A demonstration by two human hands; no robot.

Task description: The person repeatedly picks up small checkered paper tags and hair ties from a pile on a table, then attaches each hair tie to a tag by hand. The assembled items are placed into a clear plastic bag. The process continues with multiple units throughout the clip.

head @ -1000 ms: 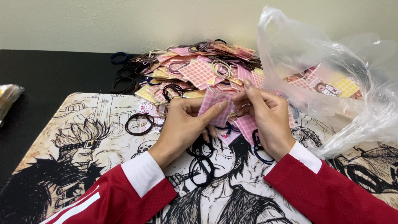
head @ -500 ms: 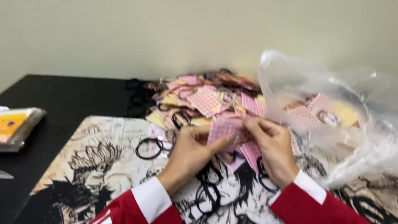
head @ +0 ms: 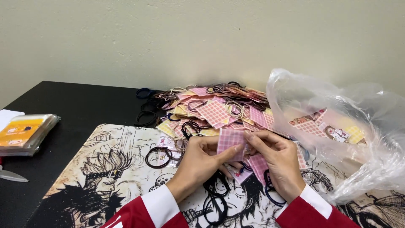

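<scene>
In the head view, a small pink checked paper card (head: 230,142) is pinched between the left hand (head: 199,162) and the right hand (head: 276,162), each grip pressed together on its edges, just above a black-and-white comic-print mat (head: 101,169) laid on the black worktop (head: 76,105). Behind the card, a heap of pink and yellow cards and dark elastic hair ties (head: 215,109) is piled, a crumpled clear plastic bag (head: 363,139) is seen at the right, and a wrapped stack of orange cards (head: 25,133) is set at the left edge.

I hold a pink checked paper card (head: 230,142) between my left hand (head: 198,162) and right hand (head: 276,162), over the printed cartoon mat (head: 109,169); heap of cards and hair ties (head: 215,109) behind, clear plastic bag (head: 354,126) right, stack of wrapped orange packets (head: 25,133) left
</scene>
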